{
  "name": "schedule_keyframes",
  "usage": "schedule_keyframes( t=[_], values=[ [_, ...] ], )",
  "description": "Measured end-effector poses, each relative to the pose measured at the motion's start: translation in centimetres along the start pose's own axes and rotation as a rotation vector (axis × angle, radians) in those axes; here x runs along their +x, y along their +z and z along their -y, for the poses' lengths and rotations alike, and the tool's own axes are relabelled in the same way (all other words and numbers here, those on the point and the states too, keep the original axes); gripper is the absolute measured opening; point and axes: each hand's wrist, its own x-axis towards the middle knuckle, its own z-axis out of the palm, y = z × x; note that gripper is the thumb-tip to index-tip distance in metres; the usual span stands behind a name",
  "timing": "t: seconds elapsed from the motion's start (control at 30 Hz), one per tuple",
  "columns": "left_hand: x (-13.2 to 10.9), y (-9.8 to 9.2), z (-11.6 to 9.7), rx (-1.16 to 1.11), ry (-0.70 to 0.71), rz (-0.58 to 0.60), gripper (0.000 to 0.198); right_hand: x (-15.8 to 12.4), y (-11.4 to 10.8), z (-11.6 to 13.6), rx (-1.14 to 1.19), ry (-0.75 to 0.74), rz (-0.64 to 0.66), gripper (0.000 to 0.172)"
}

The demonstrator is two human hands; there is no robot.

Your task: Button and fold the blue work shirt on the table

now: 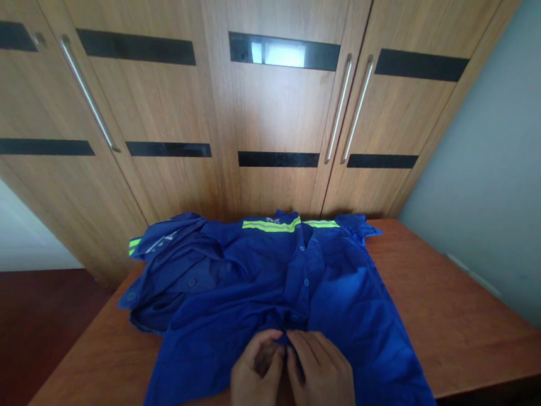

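A blue work shirt (352,298) with yellow-green reflective strips lies spread on the table, its collar end toward the wardrobe. Blue buttons run down its front placket, some with the edges lying apart. Low on the placket, my left hand (258,369) pinches the cloth between thumb and fingers. Right beside it, my right hand (319,375) pinches the same front edge, fingertips nearly touching the left ones. Whatever button sits between the fingertips is hidden. A bunched dark blue garment (179,277) with buttons and a reflective strip lies at the shirt's left.
The reddish-brown wooden table (468,328) reaches to the grey wall (506,160) on the right. Behind it stands a wooden wardrobe (279,109) with metal handles and black strips. Dark red floor (13,332) shows at the left, past the table's edge.
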Motion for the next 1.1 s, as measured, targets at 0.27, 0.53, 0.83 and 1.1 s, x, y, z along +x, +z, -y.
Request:
schedule_keyframes(
  t=[0.27,0.53,0.83,1.1],
  values=[
    [-0.2,0.2,0.3,-0.002,0.070,-0.035,0.041,0.1,0.0,0.1,0.046,-0.017,-0.005,0.024],
    [-0.3,-0.3,0.7,-0.094,0.059,0.043,0.048,0.7,-0.7,-0.2,0.359,0.328,0.128,0.018],
    [-0.2,-0.9,0.8,-0.108,0.140,0.109,0.041,1.1,-1.5,-0.5,0.513,0.374,0.162,0.019],
    [-0.4,-3.5,0.2,0.392,0.280,0.119,0.030,0.6,-3.1,-0.6,0.682,0.313,0.324,0.015]
  ],
)
